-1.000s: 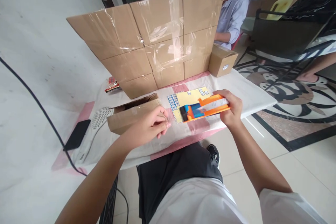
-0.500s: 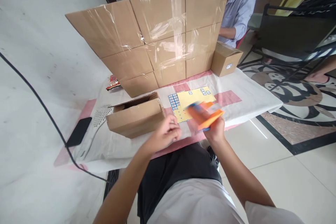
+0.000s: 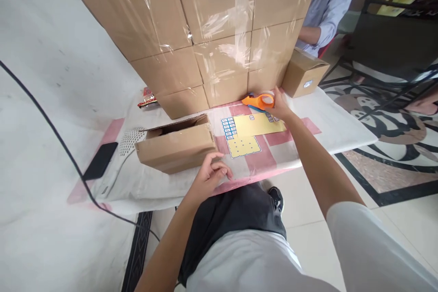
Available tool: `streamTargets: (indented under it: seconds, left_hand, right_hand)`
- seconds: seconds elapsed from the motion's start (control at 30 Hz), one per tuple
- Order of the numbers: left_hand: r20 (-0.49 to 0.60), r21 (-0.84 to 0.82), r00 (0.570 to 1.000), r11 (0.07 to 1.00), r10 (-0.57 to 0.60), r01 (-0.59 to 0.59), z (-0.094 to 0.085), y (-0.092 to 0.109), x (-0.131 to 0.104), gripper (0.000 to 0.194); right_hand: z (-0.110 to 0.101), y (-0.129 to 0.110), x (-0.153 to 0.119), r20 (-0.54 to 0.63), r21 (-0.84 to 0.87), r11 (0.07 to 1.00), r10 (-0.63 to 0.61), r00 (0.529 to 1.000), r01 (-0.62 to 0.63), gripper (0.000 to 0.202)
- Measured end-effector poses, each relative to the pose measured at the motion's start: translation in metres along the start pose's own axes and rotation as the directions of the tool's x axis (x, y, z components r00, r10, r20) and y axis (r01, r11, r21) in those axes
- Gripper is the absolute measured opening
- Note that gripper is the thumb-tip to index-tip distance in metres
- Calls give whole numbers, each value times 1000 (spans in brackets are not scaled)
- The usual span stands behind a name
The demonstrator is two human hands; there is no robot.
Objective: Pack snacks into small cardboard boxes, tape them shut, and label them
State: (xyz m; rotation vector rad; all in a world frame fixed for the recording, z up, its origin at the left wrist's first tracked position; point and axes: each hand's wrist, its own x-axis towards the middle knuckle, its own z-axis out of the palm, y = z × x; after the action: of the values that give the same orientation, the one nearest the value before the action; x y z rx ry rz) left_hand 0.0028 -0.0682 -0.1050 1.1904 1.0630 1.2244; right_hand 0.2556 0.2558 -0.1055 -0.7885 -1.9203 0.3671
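My right hand [image 3: 281,106] reaches to the foot of the cardboard screen, its fingers at the handles of orange-and-blue scissors [image 3: 259,101]. Just in front of the scissors lies a yellow sheet [image 3: 258,127] with small printed stickers near its right end, partly hidden by my right wrist. Blue-edged labels [image 3: 227,128] form columns at the sheet's left, and a yellow wavy-edged card [image 3: 243,146] shows below it. My left hand [image 3: 215,171] holds nothing; its loosely curled fingers are apart, near the table's front edge beside the open cardboard box [image 3: 178,148].
A tall taped cardboard screen [image 3: 222,23] stands along the back. Behind a small box [image 3: 304,73] at right is a person's arm [image 3: 310,35]. At left are a black phone [image 3: 101,160], a red packet [image 3: 147,100] and a hanging cable [image 3: 44,116].
My right hand has carried the scissors away from me, from above the table's front to the foot of the screen. My left hand stays near the box. The view has shifted slightly.
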Motion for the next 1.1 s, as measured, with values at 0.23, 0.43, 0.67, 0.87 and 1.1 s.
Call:
streamTargets:
  seconds: [0.23, 0.43, 0.67, 0.87, 1.1]
  left_hand:
    - [-49, 73, 998, 997, -37, 40, 0, 10, -12, 38]
    - [-71, 168, 995, 983, -66, 77, -3, 14, -17, 41]
    - [-489, 489, 872, 830, 6, 268, -33, 47, -50, 31]
    - [-321, 947, 727, 217, 607, 237, -92, 81, -18, 53]
    - [-319, 947, 750, 170, 580, 272, -113, 61, 6, 41]
  right_hand:
    - [11, -154, -84, 375, 256, 955, 47, 926, -152, 23]
    - [34, -232, -111, 622, 383, 873, -3, 783, -301, 12]
    - [20, -242, -33, 385, 348, 937, -141, 912, -2, 16]
    - [81, -284, 44, 741, 324, 945, -277, 612, 35, 14]
    - [137, -282, 62, 831, 31, 985, -120, 543, 171, 16]
